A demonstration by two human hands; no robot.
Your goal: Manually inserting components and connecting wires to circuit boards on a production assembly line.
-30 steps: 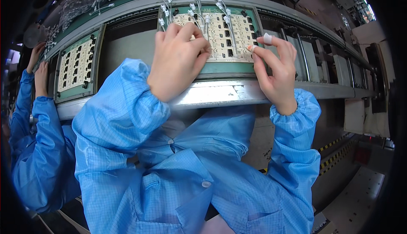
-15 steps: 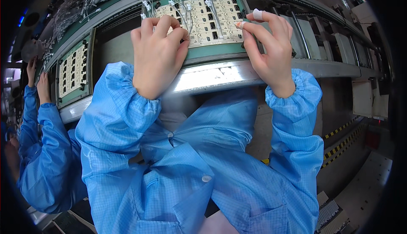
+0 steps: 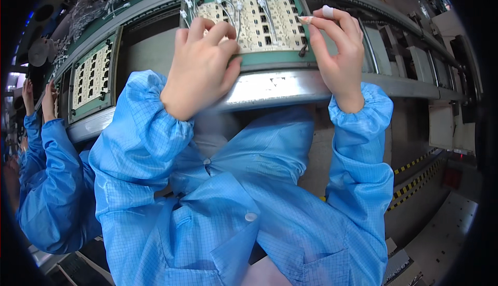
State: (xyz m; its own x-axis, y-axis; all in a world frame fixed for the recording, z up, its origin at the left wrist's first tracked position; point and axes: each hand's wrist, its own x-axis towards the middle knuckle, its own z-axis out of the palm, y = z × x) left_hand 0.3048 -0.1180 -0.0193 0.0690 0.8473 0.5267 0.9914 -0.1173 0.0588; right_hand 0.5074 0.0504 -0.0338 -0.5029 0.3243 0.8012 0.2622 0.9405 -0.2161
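Shifted rightward over the flat cream circuit panel (image 3: pixel 248 36), my right hand (image 3: pixel 340 52) hangs unclenched, perhaps clearing room for my left hand (image 3: pixel 199 71), whose grip is hidden.

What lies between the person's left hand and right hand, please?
In the head view, part of the cream board and its green frame lie between left hand and right hand; a silver rail borders its near side.

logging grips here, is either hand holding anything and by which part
It cannot be told for the left hand: the hand itself hides any grip at the circuit board. In the right hand, no held thing shows.
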